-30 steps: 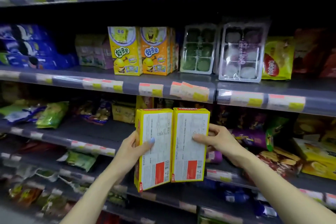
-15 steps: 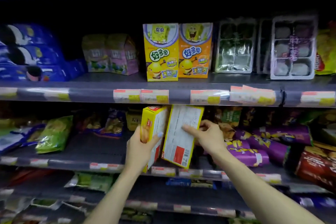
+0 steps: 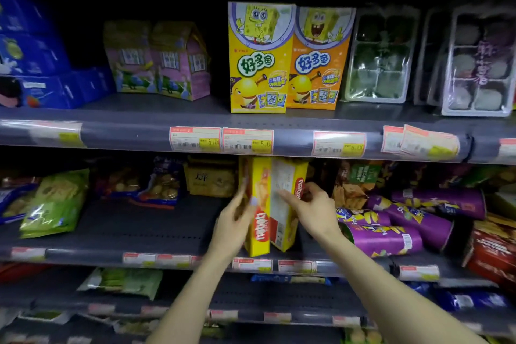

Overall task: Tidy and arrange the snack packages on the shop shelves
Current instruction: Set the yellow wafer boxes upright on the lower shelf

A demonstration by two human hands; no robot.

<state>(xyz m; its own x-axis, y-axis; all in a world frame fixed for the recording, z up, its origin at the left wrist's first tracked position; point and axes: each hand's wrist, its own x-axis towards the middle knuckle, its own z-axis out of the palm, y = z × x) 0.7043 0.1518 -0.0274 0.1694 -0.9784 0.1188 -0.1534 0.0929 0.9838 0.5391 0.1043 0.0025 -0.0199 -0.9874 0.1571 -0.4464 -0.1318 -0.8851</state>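
Note:
Two tall yellow snack boxes stand upright side by side on the grey middle shelf (image 3: pixel 139 226), narrow sides toward me. My left hand (image 3: pixel 233 222), blurred, presses on the left side of the left yellow box (image 3: pixel 262 212), thumb on its front edge. My right hand (image 3: pixel 314 211) holds the right yellow box (image 3: pixel 283 198), fingers on its white printed face and thumb behind its red-logo side. Both boxes rest near the shelf's front lip.
Purple snack tubes (image 3: pixel 405 220) lie piled right of the boxes, with a red pack (image 3: pixel 491 254) beyond. Green bags (image 3: pixel 53 204) and cookie bags (image 3: pixel 159 187) lie at the left. On the upper shelf stand two cartoon boxes (image 3: pixel 287 58), pink house-shaped cartons (image 3: pixel 159 61) and clear trays (image 3: pixel 379 56).
Both boxes have gone from my hands in front of the shelves onto the middle shelf, turned edge-on. My hands followed them in, and the view has come closer.

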